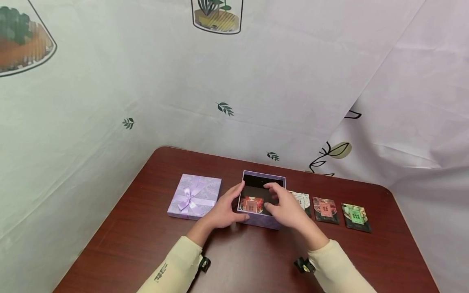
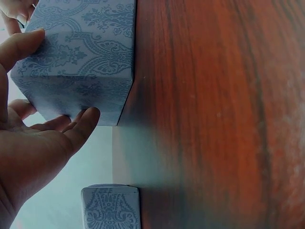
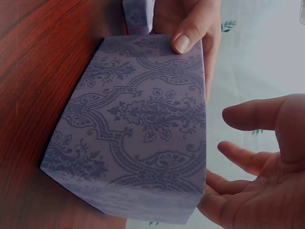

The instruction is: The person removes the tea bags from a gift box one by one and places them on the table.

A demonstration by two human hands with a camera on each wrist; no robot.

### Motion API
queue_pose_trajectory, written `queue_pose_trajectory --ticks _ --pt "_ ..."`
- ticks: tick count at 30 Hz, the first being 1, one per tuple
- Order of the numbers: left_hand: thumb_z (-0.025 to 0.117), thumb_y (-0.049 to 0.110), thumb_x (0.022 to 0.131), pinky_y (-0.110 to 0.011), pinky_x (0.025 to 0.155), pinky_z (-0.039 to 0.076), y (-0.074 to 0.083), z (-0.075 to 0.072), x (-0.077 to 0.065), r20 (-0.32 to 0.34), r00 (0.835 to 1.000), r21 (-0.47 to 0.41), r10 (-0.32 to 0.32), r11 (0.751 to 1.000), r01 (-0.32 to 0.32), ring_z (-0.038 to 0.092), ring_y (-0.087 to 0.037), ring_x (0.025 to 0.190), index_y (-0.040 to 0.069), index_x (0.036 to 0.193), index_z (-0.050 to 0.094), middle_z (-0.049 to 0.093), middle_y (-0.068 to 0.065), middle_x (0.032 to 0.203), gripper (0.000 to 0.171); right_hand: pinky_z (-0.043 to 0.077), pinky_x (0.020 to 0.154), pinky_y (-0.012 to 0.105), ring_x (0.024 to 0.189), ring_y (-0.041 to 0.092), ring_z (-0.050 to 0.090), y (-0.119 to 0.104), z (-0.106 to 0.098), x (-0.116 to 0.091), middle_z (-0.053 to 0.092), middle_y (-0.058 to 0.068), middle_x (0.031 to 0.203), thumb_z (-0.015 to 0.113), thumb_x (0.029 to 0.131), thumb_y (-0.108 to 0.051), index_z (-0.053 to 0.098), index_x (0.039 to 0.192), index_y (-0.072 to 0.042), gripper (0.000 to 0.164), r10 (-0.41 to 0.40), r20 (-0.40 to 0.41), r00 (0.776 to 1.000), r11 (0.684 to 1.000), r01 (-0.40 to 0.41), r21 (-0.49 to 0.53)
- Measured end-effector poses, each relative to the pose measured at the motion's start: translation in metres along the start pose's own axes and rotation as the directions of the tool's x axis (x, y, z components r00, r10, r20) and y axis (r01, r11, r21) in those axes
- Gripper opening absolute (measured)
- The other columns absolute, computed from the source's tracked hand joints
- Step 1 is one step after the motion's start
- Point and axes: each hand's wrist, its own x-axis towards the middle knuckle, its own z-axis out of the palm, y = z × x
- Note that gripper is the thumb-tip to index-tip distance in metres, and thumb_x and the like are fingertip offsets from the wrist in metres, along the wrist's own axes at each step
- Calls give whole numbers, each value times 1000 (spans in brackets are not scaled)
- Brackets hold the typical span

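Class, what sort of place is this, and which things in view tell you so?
Probably a screened-off tabletop workspace: creased, leaf-printed fabric hangs behind a wood-grained table, which holds an open purple box. What lies beyond the fabric cannot be seen.

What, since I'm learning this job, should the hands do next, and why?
Probably move the right hand to the white packet, the loose one nearest the box: that hand looks empty, one packet lies inside, leaving room, and the left hand holds the box.
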Motion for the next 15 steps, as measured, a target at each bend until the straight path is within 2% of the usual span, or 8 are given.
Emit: queue_pose_trajectory --ticks 10,15 --pt "86 20 79 -51 112 28 -1 1 1 4 1000 0 3 1000 -3 27 -31 144 8 159 24 27 -16 159 102 47 91 56 113 41 57 -4 5 8 57 23 131 68 90 -7 54 138 -9 49 25 55 998 999 -24 -30" --pt "86 19 79 -51 112 28 -1 0 1 4 1000 -1 7 1000 -7 28 -31 144 8 159 24 28 -16 159 102 48 89 55 111 40 58 -5 8 11 57 23 130 69 90 -7 54 137 -7 49 50 72 996 997 -46 -58"
